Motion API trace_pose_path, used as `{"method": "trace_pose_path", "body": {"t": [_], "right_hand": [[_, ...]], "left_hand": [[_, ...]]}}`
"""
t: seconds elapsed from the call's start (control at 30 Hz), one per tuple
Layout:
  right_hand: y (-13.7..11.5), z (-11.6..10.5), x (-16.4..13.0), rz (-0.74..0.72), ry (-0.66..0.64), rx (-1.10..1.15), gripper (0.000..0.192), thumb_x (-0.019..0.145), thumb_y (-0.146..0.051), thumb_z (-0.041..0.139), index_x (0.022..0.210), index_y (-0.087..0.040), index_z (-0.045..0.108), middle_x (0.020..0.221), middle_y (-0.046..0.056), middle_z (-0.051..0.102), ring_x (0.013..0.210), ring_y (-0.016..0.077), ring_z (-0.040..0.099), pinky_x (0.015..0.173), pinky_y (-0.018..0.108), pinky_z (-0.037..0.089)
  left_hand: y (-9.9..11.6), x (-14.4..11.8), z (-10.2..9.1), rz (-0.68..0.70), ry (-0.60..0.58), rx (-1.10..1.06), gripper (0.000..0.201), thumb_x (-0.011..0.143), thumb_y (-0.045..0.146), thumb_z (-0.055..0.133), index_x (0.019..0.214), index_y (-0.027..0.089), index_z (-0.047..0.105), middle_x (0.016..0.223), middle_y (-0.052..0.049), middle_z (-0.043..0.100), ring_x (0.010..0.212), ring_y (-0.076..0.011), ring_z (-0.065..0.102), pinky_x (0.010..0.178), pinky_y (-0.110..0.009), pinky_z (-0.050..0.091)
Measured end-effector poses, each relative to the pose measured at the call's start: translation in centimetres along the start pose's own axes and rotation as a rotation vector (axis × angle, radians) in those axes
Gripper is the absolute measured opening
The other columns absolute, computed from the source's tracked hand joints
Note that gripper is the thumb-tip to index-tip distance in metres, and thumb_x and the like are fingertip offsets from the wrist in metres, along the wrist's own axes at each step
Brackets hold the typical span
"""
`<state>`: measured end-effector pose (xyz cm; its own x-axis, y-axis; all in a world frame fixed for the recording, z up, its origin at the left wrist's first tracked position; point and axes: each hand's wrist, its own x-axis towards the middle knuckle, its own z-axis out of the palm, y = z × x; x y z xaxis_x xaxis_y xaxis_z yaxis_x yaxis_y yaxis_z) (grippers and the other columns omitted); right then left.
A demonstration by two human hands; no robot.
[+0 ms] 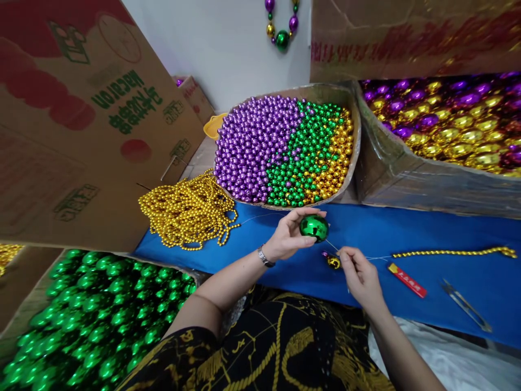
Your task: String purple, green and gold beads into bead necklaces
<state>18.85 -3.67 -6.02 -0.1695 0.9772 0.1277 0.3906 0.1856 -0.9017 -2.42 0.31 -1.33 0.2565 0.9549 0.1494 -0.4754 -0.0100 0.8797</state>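
Nearest the camera, the person's lap in a black and gold patterned garment [277, 347] fills the lower middle, with a carton of large green beads [93, 320] at the lower left. Just beyond, the right hand [360, 277] is pinched shut on a thin thread [376, 258], its fingertips close to a small gold and purple bead [332, 262] already on the line. The left hand [287, 236], a watch at its wrist, is curled around a large green bead [314, 227], held just above the blue table [407, 228]. The step in hand looks like stringing: the green bead seems about to go onto the thread, which would call for lining the thread's end up with the bead's hole, a hole the view does not show. The thread runs right to a gold beaded strand [451, 252]; near it lie a red lighter [407, 279] and small snips [466, 305]. Farther back sit a heap of gold bead strings [189, 209], a tray of small purple, green and gold beads [285, 149], and a box of large purple and gold beads [448, 122].
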Motion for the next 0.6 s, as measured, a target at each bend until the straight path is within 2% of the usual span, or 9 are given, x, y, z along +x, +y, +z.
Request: {"method": "trace_pose_path", "body": {"t": [0.23,0.33,0.43,0.6], "right_hand": [[0.1,0.8,-0.2,0.061,-0.024,0.119,0.027,0.098,-0.043,0.046,0.093,-0.02,0.06,0.068,-0.001,0.06,0.055,0.011,0.054,0.05,0.021,0.043],[-0.5,1.0,-0.1,-0.002,0.076,-0.002,0.026,0.098,-0.041,0.045,0.093,-0.02,0.061,0.072,0.001,0.065,0.058,0.0127,0.058,0.055,0.023,0.047],[-1.2,1.0,-0.1,-0.066,0.187,-0.174,0.024,0.097,-0.038,0.047,0.096,-0.021,0.063,0.086,0.005,0.071,0.068,0.0156,0.065,0.065,0.026,0.051],[-1.6,1.4,-0.3,-0.115,0.228,-0.216,0.021,0.098,-0.033,0.047,0.098,-0.022,0.064,0.086,0.004,0.072,0.068,0.0157,0.067,0.067,0.026,0.052]], "left_hand": [[0.3,0.1,0.1,0.052,-0.023,0.086,0.062,0.069,0.034,0.084,0.123,0.023,0.054,0.132,-0.013,0.06,0.109,-0.0246,0.066,0.093,-0.041,0.056],[0.2,0.1,0.2,0.074,-0.017,0.135,0.062,0.069,0.033,0.084,0.122,0.022,0.054,0.13,-0.013,0.061,0.11,-0.024,0.066,0.093,-0.04,0.055],[-0.3,-0.1,0.5,0.079,0.073,0.12,0.06,0.071,0.037,0.083,0.12,0.022,0.053,0.128,-0.012,0.062,0.112,-0.0251,0.064,0.091,-0.041,0.055],[-1.1,-0.4,1.0,0.05,0.249,0.062,0.061,0.071,0.037,0.082,0.121,0.021,0.052,0.126,-0.012,0.062,0.107,-0.0222,0.065,0.089,-0.038,0.055]]}}
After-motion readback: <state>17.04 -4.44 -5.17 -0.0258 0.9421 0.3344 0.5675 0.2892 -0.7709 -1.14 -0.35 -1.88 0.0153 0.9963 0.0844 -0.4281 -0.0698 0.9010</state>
